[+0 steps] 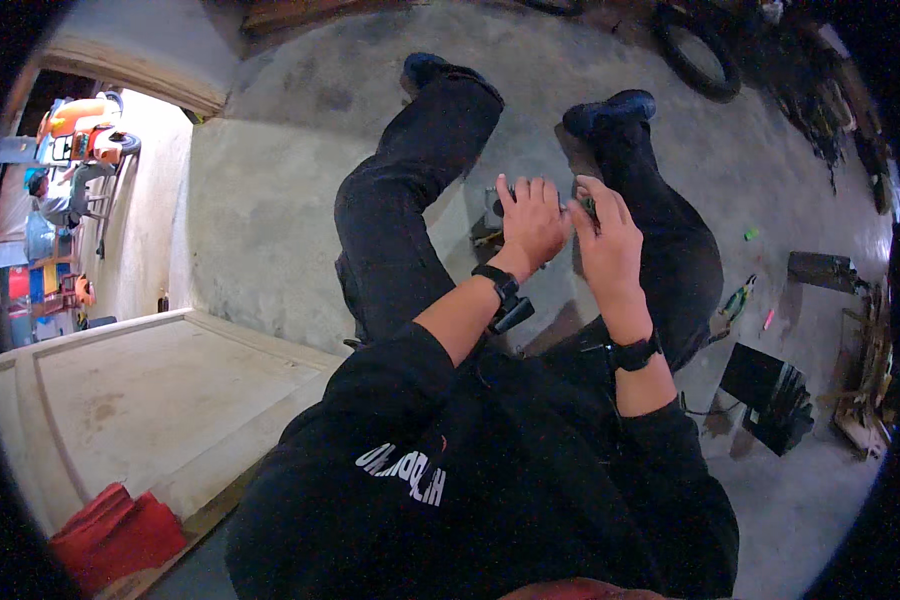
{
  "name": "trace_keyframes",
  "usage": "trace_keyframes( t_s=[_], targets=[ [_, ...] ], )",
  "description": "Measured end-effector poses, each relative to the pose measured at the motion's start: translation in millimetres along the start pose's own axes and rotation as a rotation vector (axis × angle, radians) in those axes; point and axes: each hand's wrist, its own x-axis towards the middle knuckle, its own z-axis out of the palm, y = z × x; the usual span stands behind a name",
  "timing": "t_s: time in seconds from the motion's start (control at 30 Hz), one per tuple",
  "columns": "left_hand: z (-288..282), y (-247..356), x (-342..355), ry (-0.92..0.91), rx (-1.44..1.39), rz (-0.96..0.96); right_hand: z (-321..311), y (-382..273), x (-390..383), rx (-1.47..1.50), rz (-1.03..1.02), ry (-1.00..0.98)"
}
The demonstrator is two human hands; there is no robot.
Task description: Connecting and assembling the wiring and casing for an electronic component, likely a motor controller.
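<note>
Between my outstretched legs, a small metal object with dark parts [490,208] sits on the concrete floor [280,230], partly hidden by my left hand [530,225]. The fingers of my left hand are bent over this object and grip it. My right hand [608,245] is just beside it, fingers curled around a small green item [587,208], which looks like a handle; its far end is hidden between my hands.
Right: green-handled pliers [738,297], small green [752,234] and pink items [769,319], black flat object [755,385], tire [697,60], clutter along the edge. Left: pale wooden panel [140,390], red cloth [120,540], doorway with a person [55,200] and orange vehicle [75,125].
</note>
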Motion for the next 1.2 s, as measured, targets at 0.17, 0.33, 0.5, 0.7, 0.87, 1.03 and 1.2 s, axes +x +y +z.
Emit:
trace_keyframes(
  t_s=[0.17, 0.33, 0.5, 0.7, 0.87, 1.03, 1.2],
  targets=[
    [7, -1, -4, 0.044, 0.004, 0.022, 7, -5, -3, -0.120, 0.064, 0.009],
    [1, 0, -2, 0.002, -0.014, 0.018, 6, -2, -2, -0.084, -0.085, 0.052],
    [-1, -6, -1, 0.036, -0.101, 0.000, -3, -12, 0, -0.025, 0.044, -0.173],
    [1, -1, 0, -0.049, 0.000, 0.004, -4, -8, 0, -0.103, -0.072, -0.114],
    [10, 2, -3, 0.019, -0.020, 0.011, 5, -9, -1, -0.146, -0.041, 0.042],
    [9, 3, -1, -0.003, -0.042, -0.012, 5, -3, -3, -0.205, 0.026, 0.113],
    [5, -3, -3, 0.036, -0.085, -0.046, 2, -5, -3, -0.118, 0.094, 0.038]
  ],
)
